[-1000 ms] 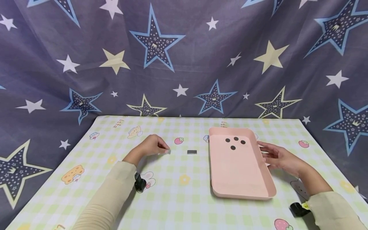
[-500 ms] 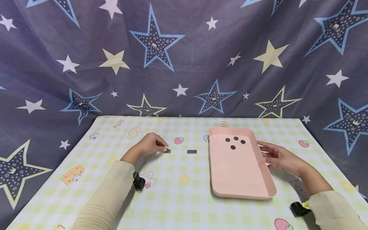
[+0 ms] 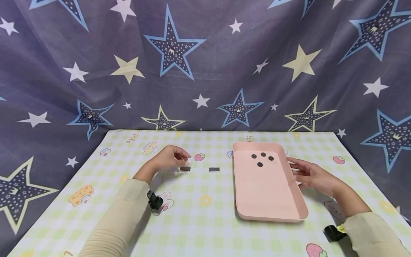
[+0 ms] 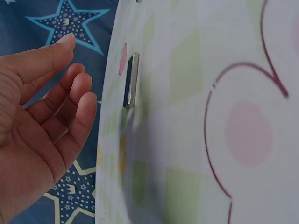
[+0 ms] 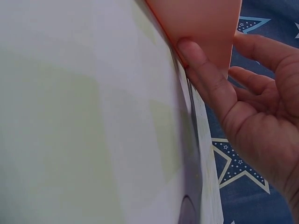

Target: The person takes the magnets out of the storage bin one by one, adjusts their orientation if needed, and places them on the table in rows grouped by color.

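My left hand (image 3: 168, 157) hovers just behind a small dark rectangular piece with a silvery edge (image 3: 185, 169), its fingers loosely bent and holding nothing. In the left wrist view a gap shows between the fingertips and that piece (image 4: 131, 80), which lies flat on the cloth. A second, similar dark piece (image 3: 214, 170) lies to its right. My right hand (image 3: 313, 178) touches the outer right wall of a shallow pink tray (image 3: 271, 196). From the right wrist, the thumb rests low against the tray's wall (image 5: 210, 23) and a fingertip meets its rim.
Several black round discs (image 3: 260, 164) sit in the far part of the tray. A checked cloth with printed pictures (image 3: 205, 228) covers the table. A dark star-patterned curtain (image 3: 205, 82) hangs behind it.
My left hand pinched the left piece, which showed a light face, then laid it down dark side up. It has now let go and risen slightly away. The right hand stays at the tray.
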`<state>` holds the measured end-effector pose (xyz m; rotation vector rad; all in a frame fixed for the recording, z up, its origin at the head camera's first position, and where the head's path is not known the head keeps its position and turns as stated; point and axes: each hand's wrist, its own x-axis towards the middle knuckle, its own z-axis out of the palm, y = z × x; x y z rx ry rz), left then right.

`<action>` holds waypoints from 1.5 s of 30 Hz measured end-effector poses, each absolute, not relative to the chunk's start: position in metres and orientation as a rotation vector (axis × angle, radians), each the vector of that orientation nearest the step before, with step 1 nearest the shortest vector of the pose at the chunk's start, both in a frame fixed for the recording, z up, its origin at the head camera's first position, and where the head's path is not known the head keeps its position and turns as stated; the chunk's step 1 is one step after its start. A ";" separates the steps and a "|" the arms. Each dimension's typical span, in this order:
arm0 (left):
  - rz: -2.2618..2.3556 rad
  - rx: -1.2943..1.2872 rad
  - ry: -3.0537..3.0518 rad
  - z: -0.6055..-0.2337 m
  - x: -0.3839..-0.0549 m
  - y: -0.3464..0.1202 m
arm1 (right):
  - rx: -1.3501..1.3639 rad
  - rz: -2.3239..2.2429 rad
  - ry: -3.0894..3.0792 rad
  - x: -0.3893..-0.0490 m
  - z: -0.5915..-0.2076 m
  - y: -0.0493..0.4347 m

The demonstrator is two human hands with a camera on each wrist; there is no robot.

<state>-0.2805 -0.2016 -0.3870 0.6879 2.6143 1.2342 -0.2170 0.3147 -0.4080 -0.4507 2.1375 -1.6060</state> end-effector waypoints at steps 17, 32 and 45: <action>1.358 0.831 2.480 -0.379 -0.273 -0.167 | -0.426 -1.624 2.138 -0.217 -0.409 0.314; 1.419 0.902 2.412 -0.374 -0.262 -0.136 | -0.430 -1.612 2.163 -0.218 -0.411 0.315; 1.478 0.895 2.413 -0.377 -0.259 -0.114 | -0.443 -1.617 2.153 -0.218 -0.412 0.315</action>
